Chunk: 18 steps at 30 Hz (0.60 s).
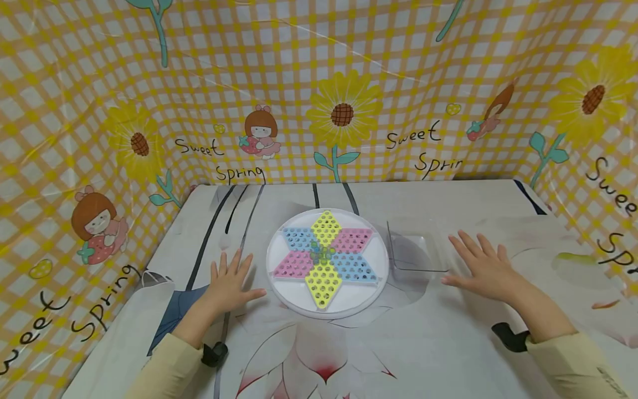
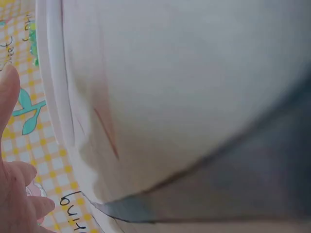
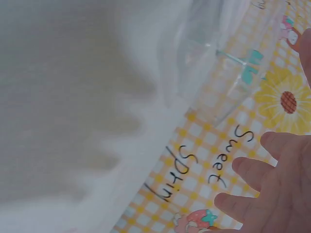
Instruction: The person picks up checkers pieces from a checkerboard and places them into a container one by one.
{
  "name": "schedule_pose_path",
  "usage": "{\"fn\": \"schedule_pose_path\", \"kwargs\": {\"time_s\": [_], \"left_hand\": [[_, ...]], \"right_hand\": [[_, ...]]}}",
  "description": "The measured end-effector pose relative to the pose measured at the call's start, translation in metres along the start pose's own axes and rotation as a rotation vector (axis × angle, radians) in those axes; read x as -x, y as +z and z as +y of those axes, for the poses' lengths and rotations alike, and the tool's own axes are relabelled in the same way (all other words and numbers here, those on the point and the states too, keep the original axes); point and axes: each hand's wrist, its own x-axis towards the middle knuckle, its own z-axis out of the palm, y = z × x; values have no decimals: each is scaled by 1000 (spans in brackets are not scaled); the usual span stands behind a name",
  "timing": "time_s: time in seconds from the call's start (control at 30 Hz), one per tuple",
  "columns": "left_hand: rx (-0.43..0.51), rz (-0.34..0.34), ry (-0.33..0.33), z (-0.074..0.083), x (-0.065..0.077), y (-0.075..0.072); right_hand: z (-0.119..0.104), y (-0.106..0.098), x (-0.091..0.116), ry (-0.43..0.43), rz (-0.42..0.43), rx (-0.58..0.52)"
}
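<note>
A round white Chinese checkers board [image 1: 289, 296] lies on the table, its six-pointed star in yellow, pink and blue. Several greenish glass marbles [image 1: 323, 254] are gathered at the star's middle. My left hand [image 1: 230, 285] is just left of the board, fingers spread and holding nothing. On the other side, a clear plastic box [image 1: 421, 270] stands close to the board's right edge. My right hand [image 1: 488, 274] is to the right of this box, fingers spread apart, with nothing in it. In the right wrist view, the see-through box [image 3: 204, 63] appears beyond the spread fingers.
The table's white cover [image 1: 423, 354] has dark lines and a large flower print. A yellow checked curtain [image 1: 299, 66] with sunflowers and lettering encloses the back and both sides. Black straps [image 1: 510, 338] show at both wrists, by the cream sleeves [image 1: 573, 366].
</note>
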Motion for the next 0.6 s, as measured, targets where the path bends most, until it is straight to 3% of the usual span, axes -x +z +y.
{"fn": "schedule_pose_path", "kwargs": {"time_s": [0.33, 0.6], "left_hand": [[-41, -23, 84, 11, -11, -3], [-56, -79, 122, 18, -20, -1]], "right_hand": [[-24, -8, -18, -61, 25, -70], [-51, -9, -36, -134, 20, -150]]}}
